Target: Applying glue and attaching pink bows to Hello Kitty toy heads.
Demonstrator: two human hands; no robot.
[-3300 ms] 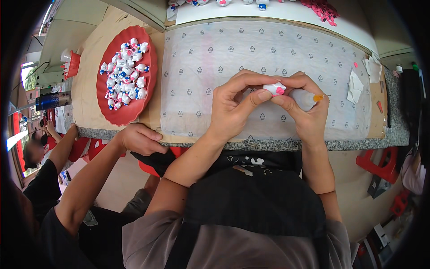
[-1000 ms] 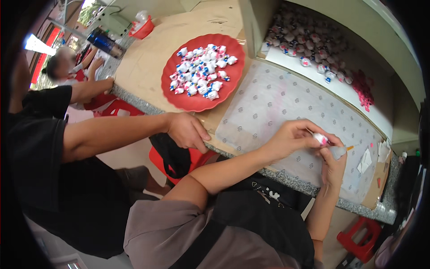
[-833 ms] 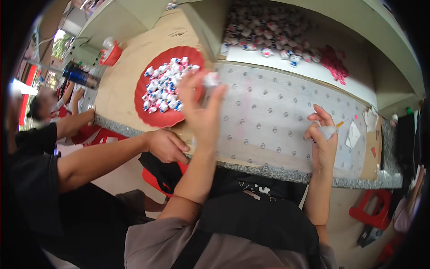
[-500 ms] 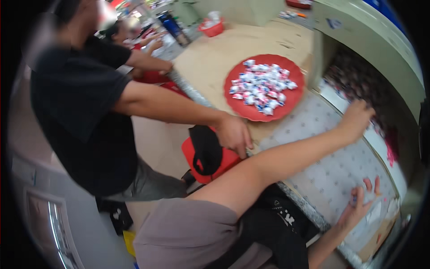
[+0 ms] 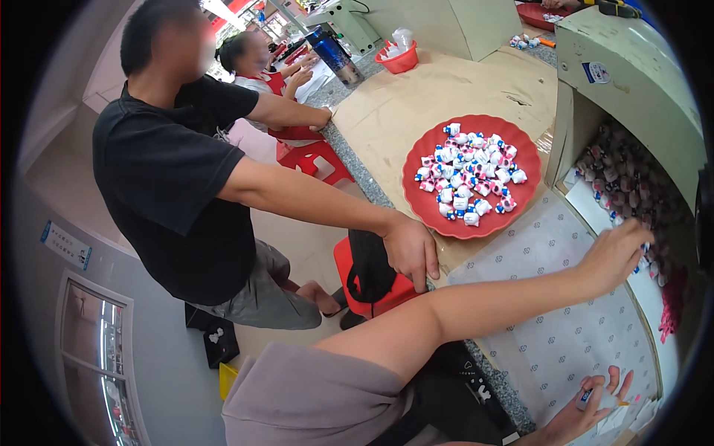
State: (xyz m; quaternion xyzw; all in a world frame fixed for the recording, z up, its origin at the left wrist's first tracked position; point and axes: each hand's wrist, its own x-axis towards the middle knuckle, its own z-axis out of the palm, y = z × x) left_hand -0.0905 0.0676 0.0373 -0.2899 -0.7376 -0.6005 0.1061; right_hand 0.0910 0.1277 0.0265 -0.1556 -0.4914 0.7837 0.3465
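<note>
dozens of small white figurines (image 5: 480, 171) with pink and blue parts lie in a red scalloped dish (image 5: 480, 229), and a deep heap of figurines (image 5: 610, 167) crowds the shelf, with pink pieces (image 5: 673, 301) piled beside it. i judge the batch to be partway along, but cannot tell which lot is finished and which is left. the left hand (image 5: 613, 256) is at the near edge of the heap, fingers bunched downward by a blue-and-white figurine; whether they grip it or let it lie is unclear. the right hand (image 5: 591, 409) has some fingers clamped around a pale bottle (image 5: 608, 401), the others stretched apart.

brown board covers the table (image 5: 461, 85), with a patterned pale sheet (image 5: 513, 260) before the shelf and speckled stone along the edge. farther off are a red basket (image 5: 399, 59) and a blue flask (image 5: 332, 56). a co-worker in black rests a hand (image 5: 411, 253) at the edge, above a red stool (image 5: 346, 260) with black cloth; behind, another person (image 5: 301, 74) sits at work.
</note>
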